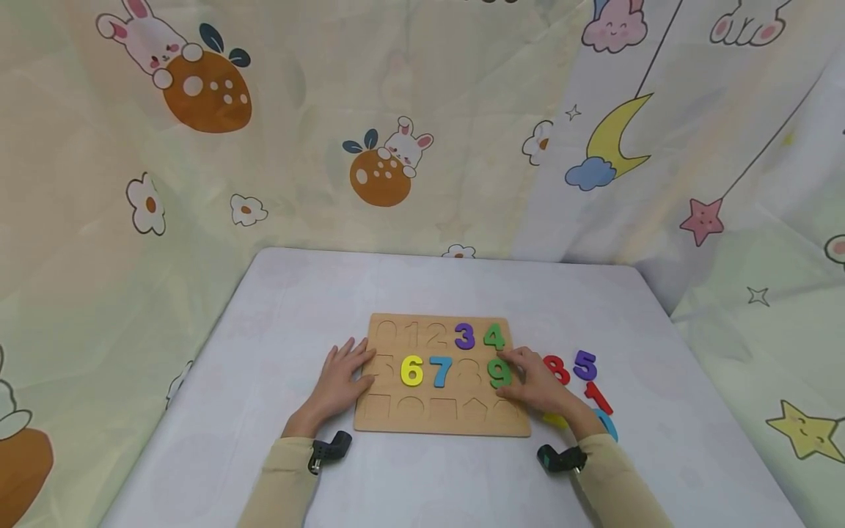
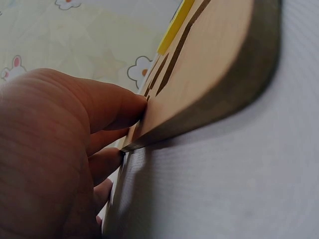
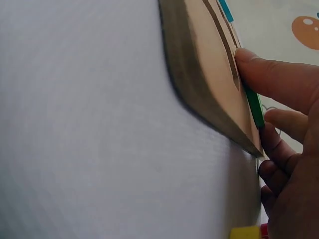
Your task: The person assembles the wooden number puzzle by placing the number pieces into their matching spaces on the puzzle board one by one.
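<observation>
A wooden number board lies on the white table. My left hand rests at its left edge, fingers spread; in the left wrist view the thumb touches the board's face near the rim. With thumb and index finger, my right hand pinches the green number 9 at the board's right side, over the middle row. The right wrist view shows the green piece edge-on between those fingers. Purple 3, green 4, yellow 6 and blue 7 sit on the board.
Right of the board lie a red 8, a purple 5 and a red 1. A blue piece and a yellow piece are partly hidden by my right arm. Patterned cloth hangs behind the table.
</observation>
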A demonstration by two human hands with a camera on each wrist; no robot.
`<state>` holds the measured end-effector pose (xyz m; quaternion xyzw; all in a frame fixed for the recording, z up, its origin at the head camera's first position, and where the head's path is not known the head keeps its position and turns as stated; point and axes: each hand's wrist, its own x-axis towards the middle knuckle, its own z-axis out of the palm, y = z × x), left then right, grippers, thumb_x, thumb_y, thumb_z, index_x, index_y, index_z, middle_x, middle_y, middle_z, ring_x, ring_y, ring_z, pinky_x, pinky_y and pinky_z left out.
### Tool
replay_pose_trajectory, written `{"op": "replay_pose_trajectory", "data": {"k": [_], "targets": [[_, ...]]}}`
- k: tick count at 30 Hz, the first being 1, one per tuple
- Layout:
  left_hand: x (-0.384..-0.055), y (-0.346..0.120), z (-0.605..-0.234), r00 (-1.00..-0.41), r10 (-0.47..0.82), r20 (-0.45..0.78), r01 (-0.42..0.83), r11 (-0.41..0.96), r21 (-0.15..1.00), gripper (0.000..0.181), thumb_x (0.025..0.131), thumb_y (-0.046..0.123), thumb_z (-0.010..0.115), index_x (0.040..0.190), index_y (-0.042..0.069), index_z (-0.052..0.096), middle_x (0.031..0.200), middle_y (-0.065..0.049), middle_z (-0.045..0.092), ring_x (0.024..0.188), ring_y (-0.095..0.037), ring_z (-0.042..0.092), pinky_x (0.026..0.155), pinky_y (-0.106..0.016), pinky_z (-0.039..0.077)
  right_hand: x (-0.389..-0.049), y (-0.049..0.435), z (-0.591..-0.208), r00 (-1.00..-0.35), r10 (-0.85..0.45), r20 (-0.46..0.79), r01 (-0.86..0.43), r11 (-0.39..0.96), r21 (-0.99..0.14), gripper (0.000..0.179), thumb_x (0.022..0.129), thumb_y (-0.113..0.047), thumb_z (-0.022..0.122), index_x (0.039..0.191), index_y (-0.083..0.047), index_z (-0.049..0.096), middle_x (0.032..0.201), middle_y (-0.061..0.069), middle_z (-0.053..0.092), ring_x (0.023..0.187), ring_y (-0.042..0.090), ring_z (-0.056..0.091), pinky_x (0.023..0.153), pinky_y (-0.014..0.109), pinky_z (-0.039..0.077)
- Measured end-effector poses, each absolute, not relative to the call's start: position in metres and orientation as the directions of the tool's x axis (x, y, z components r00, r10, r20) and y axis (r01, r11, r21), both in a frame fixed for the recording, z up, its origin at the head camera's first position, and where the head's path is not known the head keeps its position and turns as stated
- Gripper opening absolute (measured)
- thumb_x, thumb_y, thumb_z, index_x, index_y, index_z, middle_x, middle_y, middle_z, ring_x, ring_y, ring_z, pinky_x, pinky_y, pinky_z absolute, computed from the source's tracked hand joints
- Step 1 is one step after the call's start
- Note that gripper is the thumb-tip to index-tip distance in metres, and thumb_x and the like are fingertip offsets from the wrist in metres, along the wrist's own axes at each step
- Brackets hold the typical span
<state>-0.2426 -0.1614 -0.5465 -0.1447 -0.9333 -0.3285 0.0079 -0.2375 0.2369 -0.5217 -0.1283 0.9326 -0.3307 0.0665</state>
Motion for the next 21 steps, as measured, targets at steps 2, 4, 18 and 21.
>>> {"op": "replay_pose_trajectory", "data": {"k": [2, 4, 18, 21], "targets": [[-0.243, -0.161, -0.546, -0.958, 0.265, 0.110, 0.276, 0.742, 0.611, 0.054, 0.089, 0.023, 0.066, 0.140, 0.007, 0.053, 0.156, -0.009, 0.035, 0.149, -0.032, 0.017, 0.121, -0.052, 0.001, -0.237, 0.237, -0.523, -0.959, -0.282, -0.033, -0.199, 0.751, -0.629, 0.077, 0.076, -0.033, 0.082, 0.143, -0.012, 0.050, 0.125, 0.011, 0.053, 0.118, 0.031, 0.048, 0.101, 0.055, 0.044], [-0.243, -0.161, -0.546, -0.958, 0.265, 0.112, 0.277, 0.743, 0.609, 0.054, 0.089, 0.022, 0.066, 0.140, 0.007, 0.054, 0.156, -0.009, 0.035, 0.149, -0.033, 0.017, 0.121, -0.052, 0.001, -0.237, 0.238, -0.525, -0.960, -0.279, -0.023, -0.201, 0.746, -0.634, 0.079, 0.076, -0.034, 0.082, 0.144, -0.012, 0.048, 0.126, 0.011, 0.053, 0.120, 0.031, 0.049, 0.103, 0.056, 0.044], [-0.242, -0.161, -0.545, -0.957, 0.269, 0.108, 0.278, 0.746, 0.604, 0.054, 0.089, 0.022, 0.066, 0.140, 0.007, 0.053, 0.156, -0.009, 0.035, 0.148, -0.033, 0.017, 0.121, -0.053, 0.002, -0.223, 0.247, -0.518, -0.977, -0.210, -0.031, -0.125, 0.688, -0.715, 0.069, 0.080, -0.029, 0.078, 0.142, -0.018, 0.051, 0.139, 0.006, 0.056, 0.137, 0.035, 0.040, 0.111, 0.064, 0.030], [-0.243, -0.161, -0.545, -0.957, 0.269, 0.106, 0.277, 0.745, 0.606, 0.054, 0.089, 0.022, 0.066, 0.140, 0.007, 0.053, 0.156, -0.010, 0.035, 0.148, -0.033, 0.017, 0.121, -0.053, 0.002, -0.221, 0.252, -0.520, -0.980, -0.197, -0.012, -0.129, 0.683, -0.719, 0.067, 0.082, -0.030, 0.078, 0.142, -0.017, 0.051, 0.135, 0.006, 0.059, 0.136, 0.035, 0.041, 0.110, 0.064, 0.030]]}}
